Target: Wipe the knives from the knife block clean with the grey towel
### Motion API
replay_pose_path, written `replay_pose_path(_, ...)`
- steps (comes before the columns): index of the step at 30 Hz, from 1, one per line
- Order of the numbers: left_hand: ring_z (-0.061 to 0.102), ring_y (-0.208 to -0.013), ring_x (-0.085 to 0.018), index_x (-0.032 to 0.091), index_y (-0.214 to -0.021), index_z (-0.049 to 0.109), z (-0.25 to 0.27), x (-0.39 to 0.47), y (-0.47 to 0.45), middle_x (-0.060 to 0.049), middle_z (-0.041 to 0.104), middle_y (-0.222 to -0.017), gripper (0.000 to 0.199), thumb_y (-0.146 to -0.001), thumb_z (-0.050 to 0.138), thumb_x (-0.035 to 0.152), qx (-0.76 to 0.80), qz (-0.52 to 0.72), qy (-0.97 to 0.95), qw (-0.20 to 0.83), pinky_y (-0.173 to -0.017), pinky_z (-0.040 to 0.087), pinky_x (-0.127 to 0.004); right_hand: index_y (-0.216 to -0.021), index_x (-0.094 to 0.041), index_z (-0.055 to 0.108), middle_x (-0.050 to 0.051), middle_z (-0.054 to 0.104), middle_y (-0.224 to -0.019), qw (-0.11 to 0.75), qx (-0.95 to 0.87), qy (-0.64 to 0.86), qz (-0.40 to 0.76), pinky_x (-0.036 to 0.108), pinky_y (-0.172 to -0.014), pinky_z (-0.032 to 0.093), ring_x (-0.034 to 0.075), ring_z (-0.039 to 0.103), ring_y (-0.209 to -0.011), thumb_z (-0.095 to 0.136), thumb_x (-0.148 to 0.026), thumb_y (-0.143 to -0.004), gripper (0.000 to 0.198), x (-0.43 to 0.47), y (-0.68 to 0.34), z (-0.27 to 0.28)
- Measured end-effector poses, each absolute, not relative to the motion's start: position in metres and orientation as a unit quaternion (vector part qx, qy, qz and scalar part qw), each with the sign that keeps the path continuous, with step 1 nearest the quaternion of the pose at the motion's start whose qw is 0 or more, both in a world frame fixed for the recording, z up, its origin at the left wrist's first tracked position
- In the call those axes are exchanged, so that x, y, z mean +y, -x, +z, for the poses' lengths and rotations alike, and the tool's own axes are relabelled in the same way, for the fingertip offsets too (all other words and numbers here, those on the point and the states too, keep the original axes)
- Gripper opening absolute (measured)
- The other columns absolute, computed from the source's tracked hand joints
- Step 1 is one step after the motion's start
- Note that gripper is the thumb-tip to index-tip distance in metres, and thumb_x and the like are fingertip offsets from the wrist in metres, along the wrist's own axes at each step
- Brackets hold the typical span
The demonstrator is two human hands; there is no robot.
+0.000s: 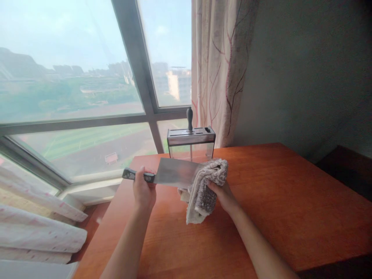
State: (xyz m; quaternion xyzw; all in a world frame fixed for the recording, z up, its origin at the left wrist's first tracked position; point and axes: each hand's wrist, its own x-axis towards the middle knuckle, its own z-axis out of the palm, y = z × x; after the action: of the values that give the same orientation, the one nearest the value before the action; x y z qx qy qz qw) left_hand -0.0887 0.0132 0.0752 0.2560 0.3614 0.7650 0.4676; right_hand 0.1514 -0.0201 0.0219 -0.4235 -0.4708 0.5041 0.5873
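Note:
My left hand [144, 190] is closed around the black handle of a cleaver [174, 173], whose broad blade points to the right above the table. In my right hand [223, 193] is a bunched grey and white towel [207, 190]. The towel covers the far end of the blade, so that end is hidden. Just behind the blade stands a knife block [191, 136] with clear sides and a slotted top. A dark handle [190, 118] sticks up out of it.
A reddish-brown wooden table [279, 201] lies beneath my hands. Large windows [72, 93] are beyond it to the left. A patterned curtain [217, 69] hangs behind the knife block, and another curtain [40, 228] is at the lower left. A dark wall [296, 77] rises at the right.

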Motion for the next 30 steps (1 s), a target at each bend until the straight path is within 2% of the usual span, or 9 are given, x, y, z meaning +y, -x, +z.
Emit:
replay_pose_path(6, 0.043, -0.044, -0.007, 0.015, -0.056, 0.056, 0.071, 0.015, 0.085, 0.004, 0.053, -0.052, 0.023, -0.067, 0.066, 0.032, 0.396, 0.752, -0.216, 0.480, -0.038, 0.028, -0.018, -0.098, -0.020, 0.070, 0.007, 0.072, -0.104, 0.652, -0.421, 0.430, 0.461, 0.042, -0.095, 0.045, 0.028, 0.063, -0.103, 0.074, -0.046, -0.067, 0.041, -0.016, -0.150, 0.022)
replay_pose_path(9, 0.046, -0.045, -0.007, 0.015, -0.058, 0.057, 0.070, 0.015, 0.085, 0.004, 0.054, -0.052, 0.026, -0.069, 0.066, 0.036, 0.405, 0.752, -0.217, 0.472, -0.041, 0.032, -0.018, -0.101, -0.020, 0.069, 0.007, 0.071, -0.106, 0.651, -0.422, 0.419, 0.472, 0.042, -0.096, 0.045, 0.028, 0.062, -0.104, 0.075, -0.046, -0.066, 0.044, -0.015, -0.153, 0.020)
replay_pose_path(12, 0.047, -0.047, -0.008, 0.016, -0.057, 0.053, 0.068, 0.017, 0.090, 0.004, 0.053, -0.052, 0.032, -0.072, 0.066, 0.041, 0.408, 0.772, -0.216, 0.438, -0.043, 0.033, -0.018, -0.101, -0.020, 0.069, 0.006, 0.071, -0.107, 0.591, -0.463, 0.400, 0.525, 0.041, -0.095, 0.045, 0.027, 0.063, -0.103, 0.079, -0.043, -0.064, 0.044, -0.017, -0.158, 0.020)
replay_pose_path(17, 0.043, -0.044, -0.009, 0.019, -0.059, 0.045, 0.064, 0.024, 0.102, 0.005, 0.047, -0.046, 0.042, -0.076, 0.060, 0.053, 0.370, 0.786, -0.242, 0.433, -0.045, 0.034, -0.021, -0.102, -0.018, 0.069, 0.003, 0.072, -0.097, 0.389, -0.545, 0.333, 0.664, 0.039, -0.090, 0.048, 0.025, 0.064, -0.094, 0.087, -0.032, -0.052, 0.054, -0.025, -0.162, 0.027)
replay_pose_path(19, 0.042, -0.043, -0.008, 0.019, -0.060, 0.044, 0.065, 0.025, 0.103, 0.006, 0.045, -0.046, 0.042, -0.076, 0.060, 0.055, 0.361, 0.784, -0.242, 0.443, -0.045, 0.033, -0.021, -0.105, -0.018, 0.068, 0.003, 0.072, -0.098, 0.364, -0.550, 0.315, 0.682, 0.039, -0.091, 0.047, 0.024, 0.063, -0.095, 0.087, -0.033, -0.054, 0.056, -0.027, -0.161, 0.031)
replay_pose_path(23, 0.042, -0.042, -0.008, 0.019, -0.060, 0.043, 0.072, 0.028, 0.096, 0.006, 0.045, -0.046, 0.043, -0.076, 0.059, 0.055, 0.371, 0.784, -0.247, 0.432, -0.045, 0.033, -0.021, -0.102, -0.018, 0.068, 0.005, 0.071, -0.100, 0.402, -0.487, 0.323, 0.705, 0.038, -0.093, 0.045, 0.023, 0.063, -0.095, 0.085, -0.036, -0.058, 0.050, -0.028, -0.156, 0.033)
replay_pose_path(27, 0.043, -0.041, -0.009, 0.019, -0.058, 0.046, 0.083, 0.035, 0.088, 0.004, 0.047, -0.045, 0.041, -0.080, 0.056, 0.053, 0.389, 0.775, -0.273, 0.417, -0.044, 0.033, -0.022, -0.095, -0.018, 0.067, 0.004, 0.071, -0.093, 0.448, -0.418, 0.314, 0.726, 0.035, -0.086, 0.048, 0.023, 0.064, -0.089, 0.088, -0.032, -0.051, 0.050, -0.029, -0.154, 0.035)
replay_pose_path(30, 0.043, -0.040, -0.010, 0.019, -0.055, 0.048, 0.092, 0.044, 0.089, 0.002, 0.049, -0.045, 0.041, -0.081, 0.054, 0.051, 0.406, 0.749, -0.316, 0.418, -0.042, 0.032, -0.023, -0.095, -0.019, 0.067, 0.004, 0.071, -0.093, 0.456, -0.408, 0.309, 0.728, 0.032, -0.082, 0.049, 0.021, 0.065, -0.086, 0.086, -0.031, -0.056, 0.045, -0.027, -0.156, 0.036)
